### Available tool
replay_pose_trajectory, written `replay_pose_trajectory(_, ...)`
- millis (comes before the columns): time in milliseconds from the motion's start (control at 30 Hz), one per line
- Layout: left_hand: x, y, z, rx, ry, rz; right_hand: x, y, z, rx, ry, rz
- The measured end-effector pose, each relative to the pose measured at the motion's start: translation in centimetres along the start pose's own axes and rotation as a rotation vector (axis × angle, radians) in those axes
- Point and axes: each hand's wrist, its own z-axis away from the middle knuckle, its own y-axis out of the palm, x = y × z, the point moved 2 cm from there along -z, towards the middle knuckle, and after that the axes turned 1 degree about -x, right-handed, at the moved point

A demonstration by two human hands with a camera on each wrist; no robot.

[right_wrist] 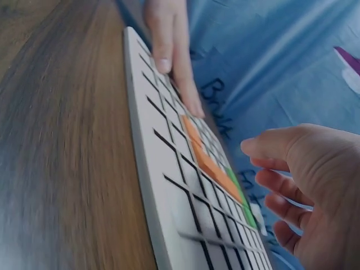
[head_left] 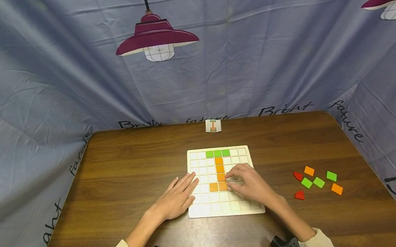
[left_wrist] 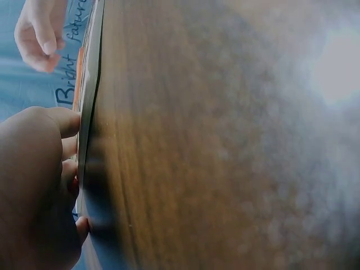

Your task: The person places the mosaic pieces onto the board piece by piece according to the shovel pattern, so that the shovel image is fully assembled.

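A white grid board [head_left: 206,209] lies on the wooden table. Three green square tiles [head_left: 217,153] line its top row, with a column of orange tiles [head_left: 220,169] below and one orange tile [head_left: 213,187] left of the column's foot. My left hand [head_left: 174,200] rests with extended fingers on the board's left edge. Over the board's right half hovers my right hand [head_left: 249,183], its fingertips close to the lower orange tiles. In the right wrist view the fingers of this right hand [right_wrist: 304,185] are loosely bent, apart from the thumb, holding nothing.
Right of the board lie loose tiles: two red pieces [head_left: 299,195], several green squares [head_left: 319,182] and two orange squares [head_left: 336,189]. A small printed pattern card [head_left: 213,126] is at the table's back edge. A blue-grey curtain [head_left: 250,74] surrounds the table [head_left: 124,178].
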Motion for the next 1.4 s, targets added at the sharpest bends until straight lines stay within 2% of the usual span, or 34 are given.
replay_pose_trajectory(133, -0.1, -0.1, 0.0, 0.0, 0.002, -0.003, -1.0, -1.9, 1.3, -0.047, 0.011, 0.011)
replay_pose_trajectory(500, -0.3, -0.3, 0.1, 0.004, 0.001, 0.003, -5.7, -8.1, 6.3, -0.199, 0.211, 0.087)
replay_pose_trajectory(667, -0.3, -0.3, 0.1, 0.003, 0.001, -0.008, -8.1, -9.8, 8.6, -0.218, 0.264, 0.112)
replay_pose_trajectory(867, -0.3, -0.4, 0.0, 0.003, 0.004, -0.011, -10.6, -12.1, 10.3, -0.255, 0.319, 0.138)
replay_pose_trajectory(1000, -0.3, -0.3, 0.1, 0.009, -0.001, -0.006, -12.0, -12.9, 11.2, -0.259, 0.342, 0.144)
replay_pose_trajectory(1167, -0.2, -0.3, 0.0, 0.008, -0.004, -0.01, -13.5, -13.0, 12.0, -0.205, 0.37, 0.133)
replay_pose_trajectory(1400, -0.2, -0.4, 0.0, 0.014, -0.008, -0.013, -14.4, -12.8, 12.1, -0.179, 0.384, 0.161)
